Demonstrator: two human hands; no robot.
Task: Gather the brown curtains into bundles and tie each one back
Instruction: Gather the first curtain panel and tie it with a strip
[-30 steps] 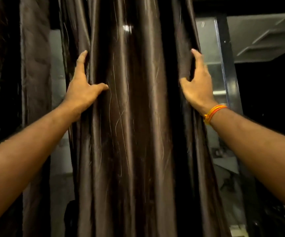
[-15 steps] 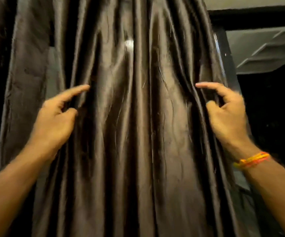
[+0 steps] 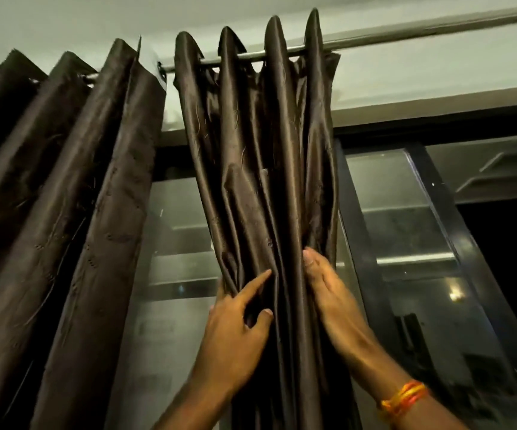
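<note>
A shiny brown curtain hangs from a metal rod in tight folds, squeezed narrow at hand height. My left hand wraps its left side, index finger stretched up along a fold and thumb pressing the front. My right hand presses flat against the bundle's right side, fingers curled behind the cloth. An orange thread band sits on my right wrist. A second brown curtain hangs spread in wide pleats at the left, untouched.
Behind the curtains stands a glass window with a dark frame; black night fills its right pane. A pale wall and ceiling run above the rod. A gap of bare glass separates the two curtains.
My view has tilted upward, revealing the rod and curtain tops. Both hands have come much closer together, squeezing the middle curtain from a wide spread into a narrow bundle.
</note>
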